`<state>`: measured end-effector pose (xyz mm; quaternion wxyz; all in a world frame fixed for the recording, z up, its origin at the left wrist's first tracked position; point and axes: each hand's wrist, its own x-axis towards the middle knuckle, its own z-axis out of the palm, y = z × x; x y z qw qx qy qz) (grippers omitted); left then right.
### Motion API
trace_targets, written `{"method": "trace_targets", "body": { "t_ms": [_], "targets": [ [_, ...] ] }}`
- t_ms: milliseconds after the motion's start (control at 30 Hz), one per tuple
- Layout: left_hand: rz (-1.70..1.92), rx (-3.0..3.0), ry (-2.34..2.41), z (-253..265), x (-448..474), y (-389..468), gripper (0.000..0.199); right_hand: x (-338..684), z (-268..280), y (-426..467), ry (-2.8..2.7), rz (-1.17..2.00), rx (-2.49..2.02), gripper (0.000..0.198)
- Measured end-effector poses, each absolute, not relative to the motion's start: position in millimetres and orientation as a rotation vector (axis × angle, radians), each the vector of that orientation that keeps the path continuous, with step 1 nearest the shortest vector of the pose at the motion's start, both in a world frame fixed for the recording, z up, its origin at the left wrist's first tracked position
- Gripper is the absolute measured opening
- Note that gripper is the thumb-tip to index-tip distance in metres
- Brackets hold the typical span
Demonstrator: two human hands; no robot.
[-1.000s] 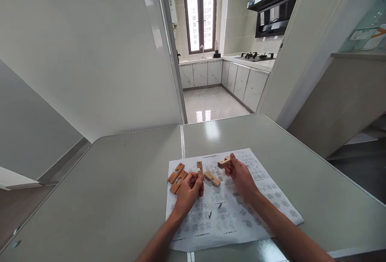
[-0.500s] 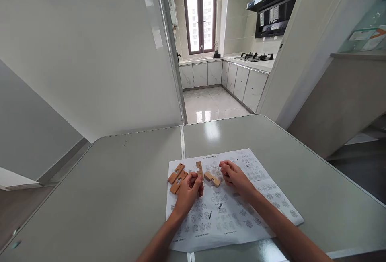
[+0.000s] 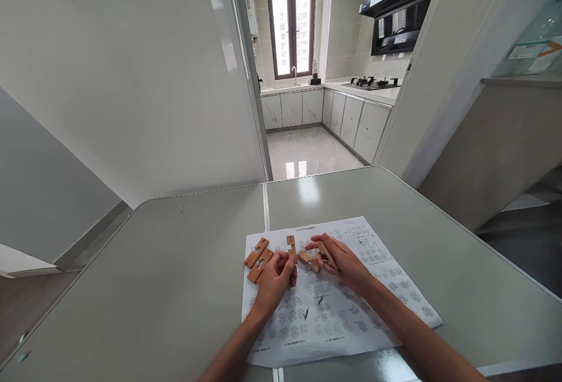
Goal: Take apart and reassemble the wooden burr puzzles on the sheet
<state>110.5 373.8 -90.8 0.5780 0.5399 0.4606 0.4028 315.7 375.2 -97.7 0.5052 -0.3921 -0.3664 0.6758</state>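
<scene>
My right hand (image 3: 340, 258) holds a small wooden puzzle piece (image 3: 328, 255) between thumb and fingers, over a printed sheet (image 3: 346, 323). Just left of its fingertips lies a notched wooden block (image 3: 308, 261) on the paper. My left hand (image 3: 278, 270) is closed, fingers curled together; what it may grip is hidden. Beside it on the left rest two flat notched wooden pieces, the upper one (image 3: 256, 252) and the lower one (image 3: 260, 265). Another upright-lying notched piece (image 3: 291, 244) sits beyond my left fingertips, its near end partly covered.
The sheet carries rows of line diagrams and lies on a grey-green table (image 3: 184, 276) with a pale seam. Past the table's far edge is a kitchen with a gas stove (image 3: 373, 82) and a window. A white wall panel (image 3: 132, 77) stands at left.
My right hand has turned and shifted slightly left, its fingers opening out so that the wooden piece in it now shows. My left hand has hardly moved.
</scene>
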Motion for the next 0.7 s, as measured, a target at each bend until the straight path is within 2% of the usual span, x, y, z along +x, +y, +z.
{"method": "trace_targets", "body": {
  "t_ms": [133,500,700],
  "targets": [
    [0.931,1.282,1.078,-92.0,109.6,373.1,0.040,316.9,-98.0,375.7,-0.832,1.703,-0.852,0.053],
    [0.919,1.288,1.087,-91.8,111.0,373.1,0.043,317.6,-86.5,371.4,-0.940,1.685,-0.805,0.042],
    [0.903,1.289,1.104,-87.3,111.3,371.9,0.045,317.0,-92.1,372.6,-0.925,1.524,-0.900,0.040]
  ]
}}
